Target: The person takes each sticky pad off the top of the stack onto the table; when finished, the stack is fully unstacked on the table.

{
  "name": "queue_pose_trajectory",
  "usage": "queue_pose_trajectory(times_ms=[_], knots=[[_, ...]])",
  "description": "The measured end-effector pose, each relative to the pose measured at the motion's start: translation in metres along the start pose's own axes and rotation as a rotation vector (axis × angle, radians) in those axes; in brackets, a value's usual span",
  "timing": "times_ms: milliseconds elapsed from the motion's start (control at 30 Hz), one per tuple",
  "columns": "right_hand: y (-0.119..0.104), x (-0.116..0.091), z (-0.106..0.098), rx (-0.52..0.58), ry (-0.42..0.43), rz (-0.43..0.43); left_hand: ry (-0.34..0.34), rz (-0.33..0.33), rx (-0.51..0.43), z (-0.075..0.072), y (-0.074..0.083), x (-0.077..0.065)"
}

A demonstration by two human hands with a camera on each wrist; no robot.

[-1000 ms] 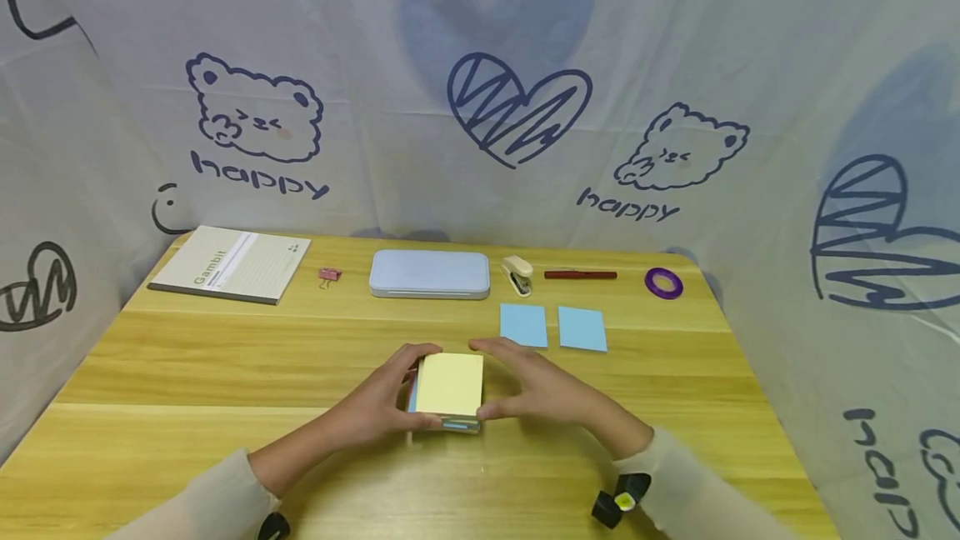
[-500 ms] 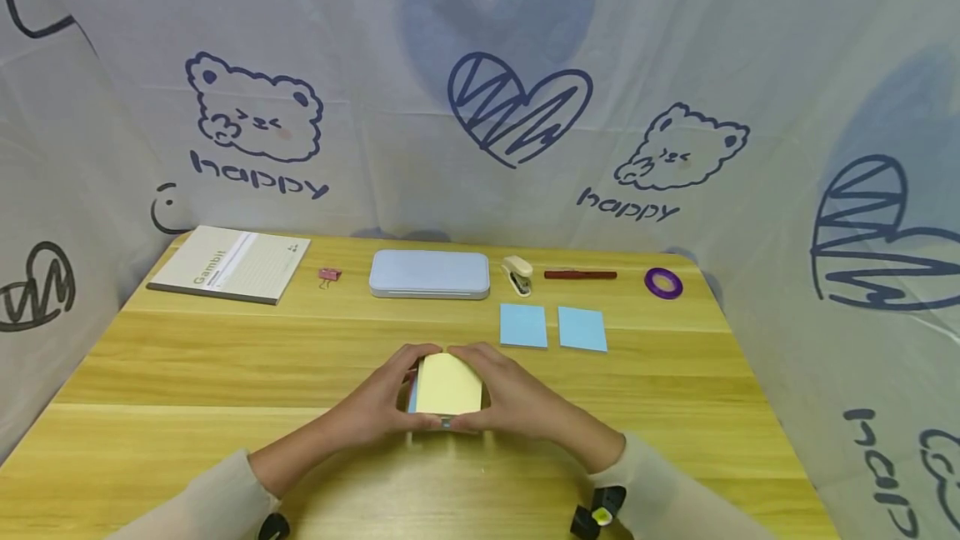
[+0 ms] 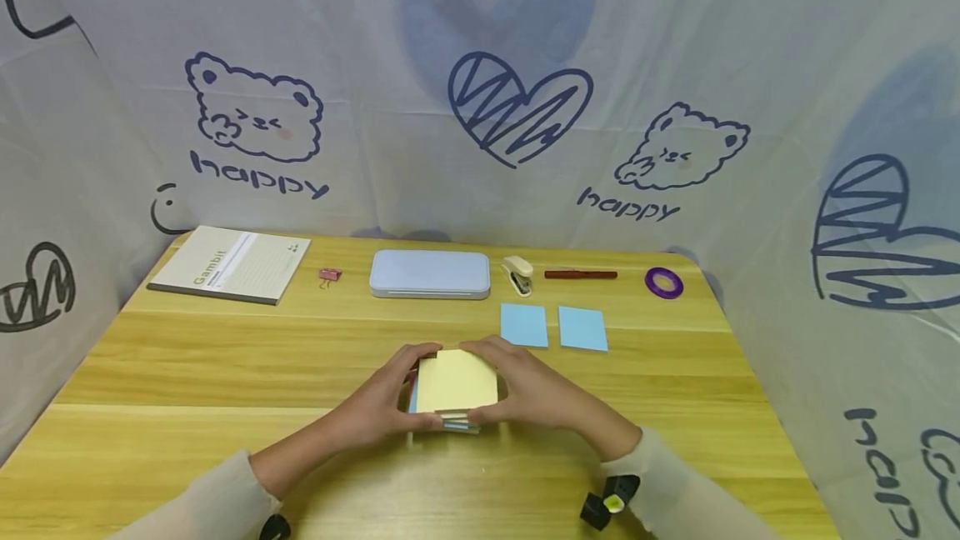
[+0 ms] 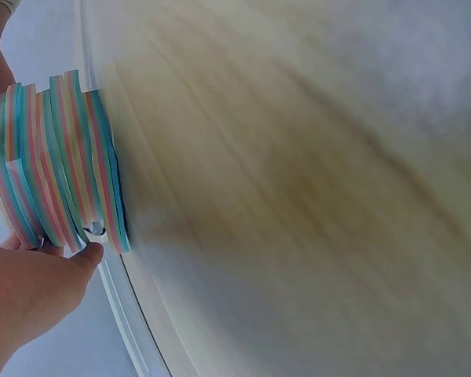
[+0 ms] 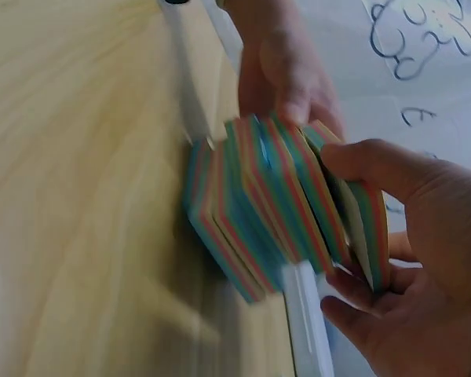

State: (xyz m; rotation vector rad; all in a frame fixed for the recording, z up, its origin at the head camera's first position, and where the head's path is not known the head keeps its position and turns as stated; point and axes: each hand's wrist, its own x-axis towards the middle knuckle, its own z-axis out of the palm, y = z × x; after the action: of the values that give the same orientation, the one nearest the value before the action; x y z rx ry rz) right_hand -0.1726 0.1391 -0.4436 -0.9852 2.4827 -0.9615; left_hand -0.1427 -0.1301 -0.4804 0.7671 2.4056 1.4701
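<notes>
A tall stack of sticky note pads (image 4: 59, 169), striped pink, yellow and blue-green along its uneven sides, stands on the table before me. My left hand (image 3: 375, 401) holds the stack from the left, thumb in front and fingers behind. With my right hand (image 3: 542, 390) I pinch the top pad (image 3: 463, 377), whose upper face is yellow. That pad sticks out to the right of the rest. In the right wrist view a narrow gap shows between the pinched pad (image 5: 372, 236) and the stack below it.
Two blue sticky note pads (image 3: 523, 325) lie behind my right hand. Along the back edge are a notebook (image 3: 232, 265), a pink binder clip (image 3: 329, 275), a pale blue case (image 3: 429, 273), a cream stapler (image 3: 517, 274), a dark red pen (image 3: 581, 275) and a purple tape roll (image 3: 663, 282).
My right hand first closed in on the stack from the right, then moved slightly back right with the top pad, which now juts out. My left hand has stayed in place.
</notes>
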Motion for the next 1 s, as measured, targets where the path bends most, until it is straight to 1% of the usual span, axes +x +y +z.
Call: queue_pose_trajectory(times_ms=[167,300,467,567,667,800,900,1000], knots=[[0.017,-0.016,-0.021,0.009,0.031,0.038,0.010,0.000,0.018,0.000,0.001,0.001],[0.040,-0.033,-0.041,0.029,0.066,0.083,0.010,0.001,0.034,0.000,0.002,0.000],[0.079,-0.056,-0.065,0.105,0.110,0.170,0.007,-0.007,0.033,0.000,0.003,0.001],[0.105,-0.068,-0.080,0.125,0.137,0.217,0.007,-0.009,0.028,0.000,0.003,0.001],[0.127,-0.080,-0.096,0.115,0.166,0.270,0.008,-0.007,0.023,0.001,0.003,0.001],[0.154,-0.094,-0.115,0.116,0.195,0.318,0.006,-0.006,0.020,0.001,0.003,0.001],[0.172,-0.101,-0.123,0.101,0.204,0.343,0.006,-0.007,0.025,0.001,0.003,0.001],[0.186,-0.105,-0.127,0.073,0.194,0.359,0.008,-0.008,0.028,0.001,0.002,0.001]])
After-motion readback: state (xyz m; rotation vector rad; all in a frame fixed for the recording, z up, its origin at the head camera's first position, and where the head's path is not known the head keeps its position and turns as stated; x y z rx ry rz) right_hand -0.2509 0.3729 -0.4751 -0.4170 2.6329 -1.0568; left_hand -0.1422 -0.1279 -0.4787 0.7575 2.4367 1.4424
